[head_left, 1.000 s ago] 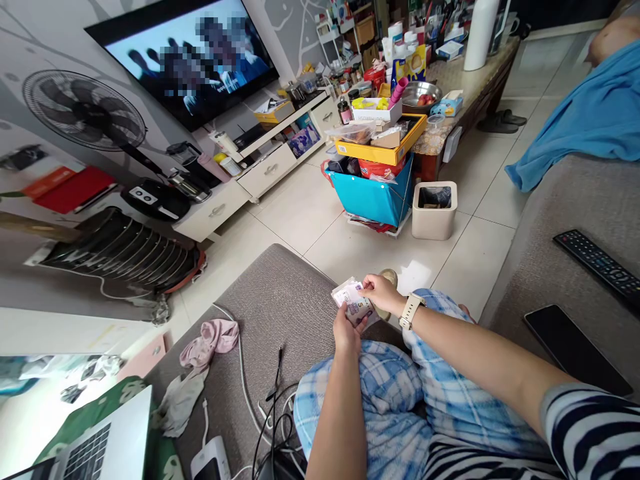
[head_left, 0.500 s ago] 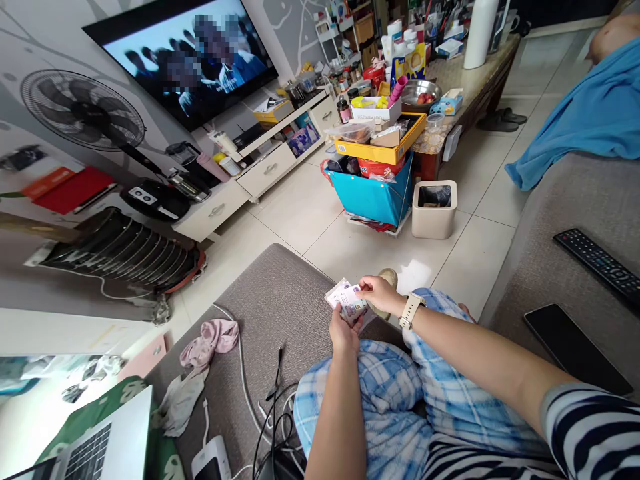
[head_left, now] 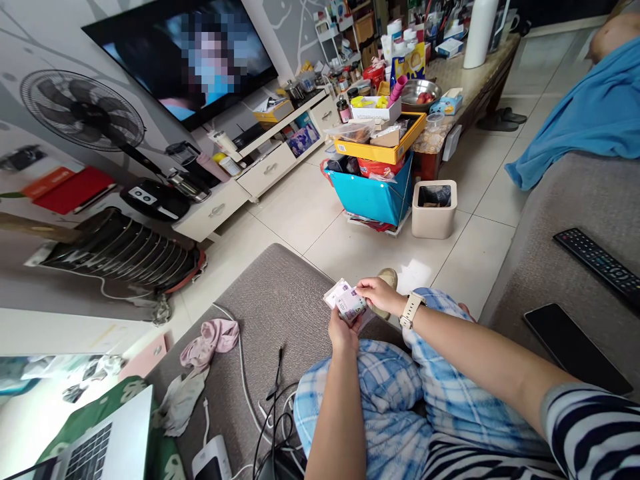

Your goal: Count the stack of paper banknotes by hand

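A small stack of purplish banknotes [head_left: 349, 303] is fanned out above my knees. My left hand [head_left: 345, 331] grips the stack from below, fingers wrapped round its lower edge. At the upper right corner of the top note, my right hand [head_left: 379, 293] pinches the paper between thumb and fingers. The notes overlap unevenly, with the lower ones sticking out to the upper left. A beige watch [head_left: 412, 311] is on my right wrist.
On the grey sofa lie a remote control [head_left: 597, 263], a phone [head_left: 577, 348], a pink cloth [head_left: 213, 341], tangled cables [head_left: 275, 400] and a laptop [head_left: 103, 443]. Beyond are a bin [head_left: 434, 223], a blue basket [head_left: 370, 197] and a crowded table [head_left: 480, 83]. Someone's blue-covered legs [head_left: 585, 113] rest at right.
The top note has shifted slightly and turned in my fingers, showing more of the notes beneath at the upper left. Both arms stay nearly still. The television picture is different.
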Motion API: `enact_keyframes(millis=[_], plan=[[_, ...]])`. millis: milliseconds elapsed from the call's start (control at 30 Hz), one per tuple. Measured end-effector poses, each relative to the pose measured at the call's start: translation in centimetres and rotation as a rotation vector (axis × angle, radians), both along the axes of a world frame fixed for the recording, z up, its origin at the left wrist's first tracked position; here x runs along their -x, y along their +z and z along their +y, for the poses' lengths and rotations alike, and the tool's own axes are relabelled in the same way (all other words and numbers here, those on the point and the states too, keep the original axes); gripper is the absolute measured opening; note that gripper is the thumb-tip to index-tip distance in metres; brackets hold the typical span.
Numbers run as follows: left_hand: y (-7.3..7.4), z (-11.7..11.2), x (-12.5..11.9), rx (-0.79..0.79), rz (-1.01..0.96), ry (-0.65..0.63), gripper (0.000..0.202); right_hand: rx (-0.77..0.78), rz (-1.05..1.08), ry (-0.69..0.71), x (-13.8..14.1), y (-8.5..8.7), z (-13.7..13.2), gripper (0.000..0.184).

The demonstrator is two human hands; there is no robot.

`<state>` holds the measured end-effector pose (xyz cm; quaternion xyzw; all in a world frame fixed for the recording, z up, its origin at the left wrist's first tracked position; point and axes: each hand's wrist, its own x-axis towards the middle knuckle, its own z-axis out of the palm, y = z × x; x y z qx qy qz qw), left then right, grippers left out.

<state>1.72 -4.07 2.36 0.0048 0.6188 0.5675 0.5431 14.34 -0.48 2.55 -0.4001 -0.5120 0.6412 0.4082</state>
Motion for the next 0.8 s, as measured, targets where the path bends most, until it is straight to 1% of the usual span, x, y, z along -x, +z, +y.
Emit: enact_keyframes(millis=[133, 433, 600, 667, 800], plan=[[-0.2, 0.0, 0.1, -0.015, -0.013, 0.000, 0.022, 0.038, 0.058, 0.009, 0.0, 0.0, 0.0, 0.026], [-0.2, 0.0, 0.0, -0.009, 0.011, -0.030, 0.023, 0.091, 0.094, 0.026, 0.0, 0.4, -0.1, 0.028], [-0.4, -0.2, -0.1, -0.100, -0.117, -0.070, 0.028, 0.096, 0.087, 0.091, 0.0, 0.5, -0.2, 0.031], [-0.6, -0.3, 0.0, -0.114, -0.129, -0.093, 0.030, 0.068, 0.034, 0.060, -0.1, 0.5, -0.2, 0.032], [-1.0, -0.2, 0.1, -0.127, -0.101, -0.135, 0.034, 0.021, -0.136, -0.079, -0.2, 0.0, 0.0, 0.030]])
